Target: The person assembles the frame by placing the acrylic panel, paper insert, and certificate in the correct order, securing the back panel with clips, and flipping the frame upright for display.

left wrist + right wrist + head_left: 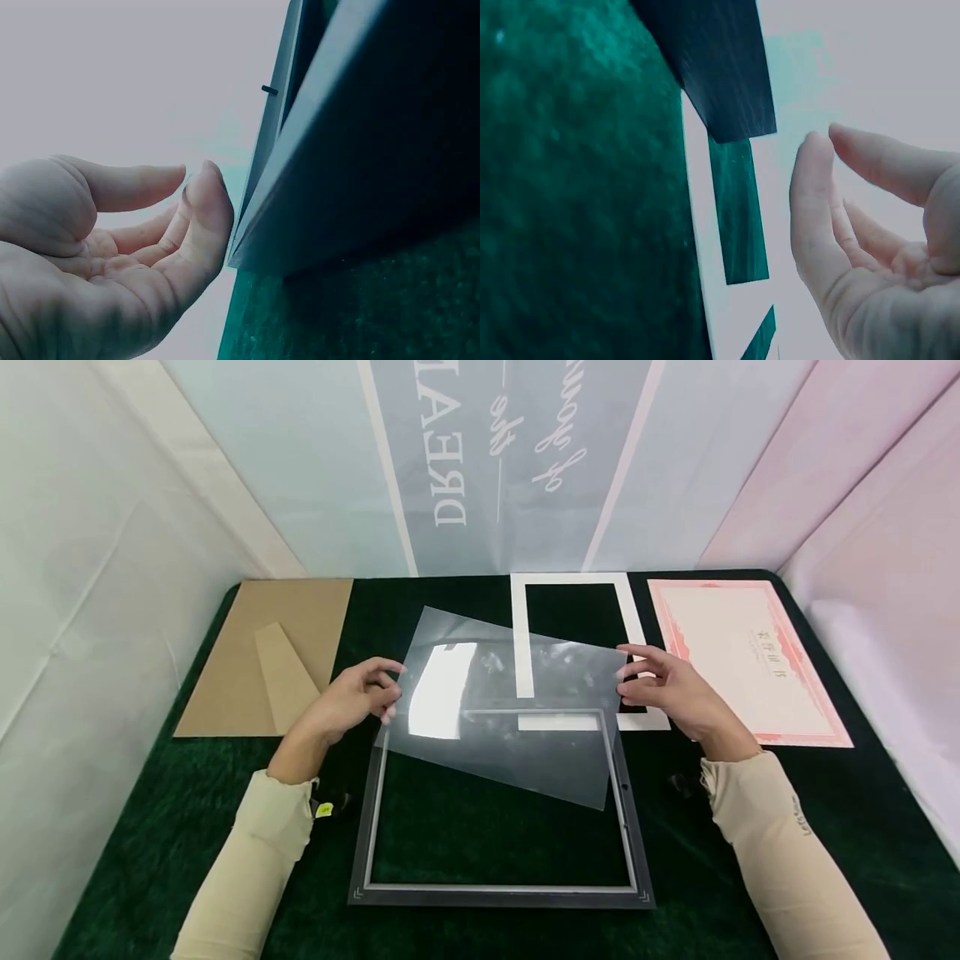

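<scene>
A clear transparent sheet (pixel 487 681) is held tilted over the far part of a dark picture frame (pixel 501 897). My left hand (pixel 358 695) pinches the sheet's left edge between thumb and fingers. At the opposite edge, my right hand (pixel 658 683) pinches it too. The sheet sits askew to the frame, its near right corner hanging inside the opening. In the left wrist view the left hand (pixel 142 247) is beside the frame's side (pixel 292 180). The right wrist view shows the right hand (pixel 877 240) close to a frame corner (pixel 727 82); the sheet is hardly visible there.
A brown backing board (pixel 217 660) with a stand leg (pixel 285 681) lies at the left. Behind the sheet is a white mat border (pixel 633 610). A pink-bordered certificate (pixel 720 643) lies at the right, on the same green cloth (pixel 202 827). A printed curtain hangs behind.
</scene>
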`<state>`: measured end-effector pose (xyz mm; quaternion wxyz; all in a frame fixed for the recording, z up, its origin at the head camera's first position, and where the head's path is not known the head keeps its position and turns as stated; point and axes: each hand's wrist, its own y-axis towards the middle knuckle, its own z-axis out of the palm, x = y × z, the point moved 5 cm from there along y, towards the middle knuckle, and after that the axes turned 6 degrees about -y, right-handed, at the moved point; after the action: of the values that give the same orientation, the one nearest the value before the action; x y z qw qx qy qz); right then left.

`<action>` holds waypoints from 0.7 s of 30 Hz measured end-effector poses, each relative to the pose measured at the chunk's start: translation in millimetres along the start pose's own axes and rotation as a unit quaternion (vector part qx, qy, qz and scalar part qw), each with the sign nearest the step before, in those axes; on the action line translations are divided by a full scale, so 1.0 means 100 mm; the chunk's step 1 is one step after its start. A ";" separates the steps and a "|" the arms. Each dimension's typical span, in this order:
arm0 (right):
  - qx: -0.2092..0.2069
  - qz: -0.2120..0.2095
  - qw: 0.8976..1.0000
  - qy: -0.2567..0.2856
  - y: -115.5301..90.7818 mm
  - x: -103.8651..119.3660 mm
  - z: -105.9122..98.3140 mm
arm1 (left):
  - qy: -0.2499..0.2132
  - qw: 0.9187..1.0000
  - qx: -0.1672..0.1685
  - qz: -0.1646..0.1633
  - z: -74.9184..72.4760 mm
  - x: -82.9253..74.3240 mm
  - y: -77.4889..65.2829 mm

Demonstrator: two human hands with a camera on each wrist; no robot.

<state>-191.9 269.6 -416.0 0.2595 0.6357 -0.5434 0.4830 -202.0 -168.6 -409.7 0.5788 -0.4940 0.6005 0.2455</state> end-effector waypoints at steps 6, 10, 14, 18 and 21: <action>-0.020 -0.011 0.998 0.050 0.02 -0.01 0.05 | -0.034 0.999 0.005 -0.011 0.01 0.01 0.01; -0.029 0.000 0.996 0.084 0.03 0.00 0.10 | -0.033 0.999 0.007 -0.010 0.00 0.00 0.00; -0.020 0.015 0.996 0.080 0.02 0.00 0.15 | -0.028 1.000 0.005 -0.012 -0.03 0.02 -0.01; -0.009 0.024 0.996 0.085 0.01 0.01 0.17 | -0.075 0.997 0.016 -0.012 -0.04 0.04 -0.01; -0.003 0.025 0.996 0.087 0.00 0.03 0.17 | -0.103 0.994 0.022 -0.001 -0.04 0.04 -0.01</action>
<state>-186.1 253.3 -420.1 0.2959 0.5768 -0.5359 0.5409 -202.3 -173.6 -412.2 0.6488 -0.4535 0.5424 0.2816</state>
